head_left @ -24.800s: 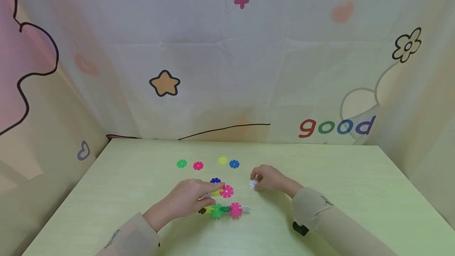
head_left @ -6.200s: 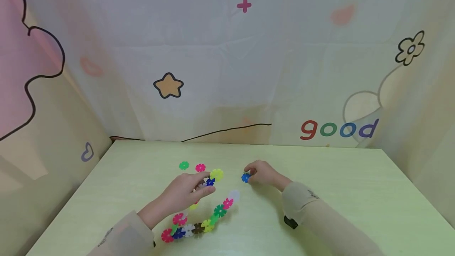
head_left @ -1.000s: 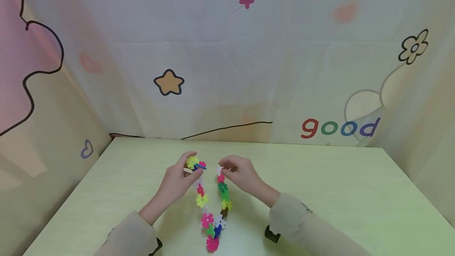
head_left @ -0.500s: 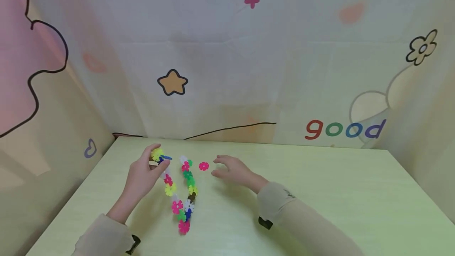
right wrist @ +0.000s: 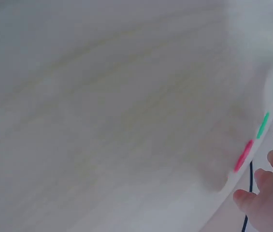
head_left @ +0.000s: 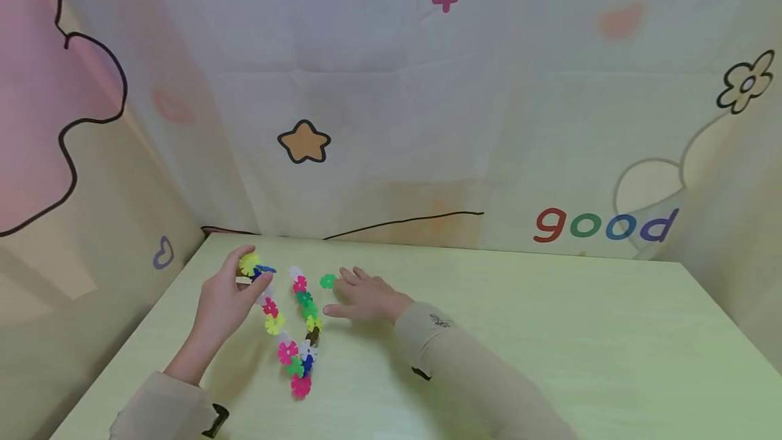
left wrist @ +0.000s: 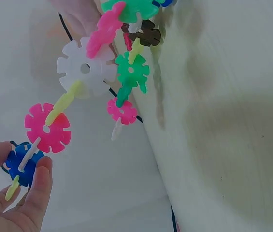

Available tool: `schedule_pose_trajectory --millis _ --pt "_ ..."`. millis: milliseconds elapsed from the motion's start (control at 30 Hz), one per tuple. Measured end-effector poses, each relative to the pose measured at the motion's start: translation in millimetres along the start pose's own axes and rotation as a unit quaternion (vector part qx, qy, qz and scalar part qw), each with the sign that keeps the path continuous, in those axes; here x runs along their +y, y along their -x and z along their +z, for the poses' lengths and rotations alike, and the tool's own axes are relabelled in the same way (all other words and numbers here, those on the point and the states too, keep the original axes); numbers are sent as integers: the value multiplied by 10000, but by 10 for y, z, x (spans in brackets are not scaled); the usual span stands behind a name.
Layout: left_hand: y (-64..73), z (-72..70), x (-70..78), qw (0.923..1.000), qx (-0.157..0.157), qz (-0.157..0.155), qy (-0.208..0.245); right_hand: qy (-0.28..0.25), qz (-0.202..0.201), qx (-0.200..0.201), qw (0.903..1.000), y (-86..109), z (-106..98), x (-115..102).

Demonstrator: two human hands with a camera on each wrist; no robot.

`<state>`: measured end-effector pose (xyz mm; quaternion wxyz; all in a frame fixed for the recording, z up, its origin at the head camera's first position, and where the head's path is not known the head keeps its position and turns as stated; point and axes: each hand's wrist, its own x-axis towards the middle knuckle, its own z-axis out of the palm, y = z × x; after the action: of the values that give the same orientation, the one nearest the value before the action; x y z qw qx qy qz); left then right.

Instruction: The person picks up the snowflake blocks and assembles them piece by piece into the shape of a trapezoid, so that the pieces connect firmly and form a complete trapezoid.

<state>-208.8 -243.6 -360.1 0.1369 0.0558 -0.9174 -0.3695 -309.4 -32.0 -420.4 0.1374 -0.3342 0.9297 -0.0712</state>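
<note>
My left hand point(head_left: 222, 297) holds up one end of a chain of slotted plastic flower discs, pinching a blue disc point(left wrist: 13, 162) in the left wrist view. A yellow disc point(head_left: 249, 265) sits at that end. From there the chain drops to a pink disc point(head_left: 300, 386) and doubles back to a white disc point(head_left: 296, 272) at its other end. To the right, my right hand point(head_left: 369, 297) is spread low, its fingers by a loose green disc point(head_left: 328, 281). A loose pink disc point(right wrist: 243, 156) shows in the right wrist view, hidden behind that hand in the head view.
Both hands are over a pale green table point(head_left: 550, 345). A printed curtain point(head_left: 391, 127) hangs along its back edge, with more cloth at both sides. The sleeves are beige, with a dark strap point(head_left: 216, 419) below the left cuff.
Since a second ago, the right hand has let go of the chain's white end and moved left over the pink disc. The left hand has carried the chain left. Earlier, the chain was shorter.
</note>
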Motion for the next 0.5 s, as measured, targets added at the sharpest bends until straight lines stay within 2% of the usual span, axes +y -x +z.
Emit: schedule_pose_trajectory --millis 100,267,500 --pt "4 -2 11 10000 -50 -1 20 7 -15 -75 10000 -44 6 -96" --pt "7 -3 30 9999 -62 66 46 64 175 -282 9994 -69 32 -165" --pt "26 2 43 9999 -17 154 -27 99 98 -419 9990 43 39 -3"
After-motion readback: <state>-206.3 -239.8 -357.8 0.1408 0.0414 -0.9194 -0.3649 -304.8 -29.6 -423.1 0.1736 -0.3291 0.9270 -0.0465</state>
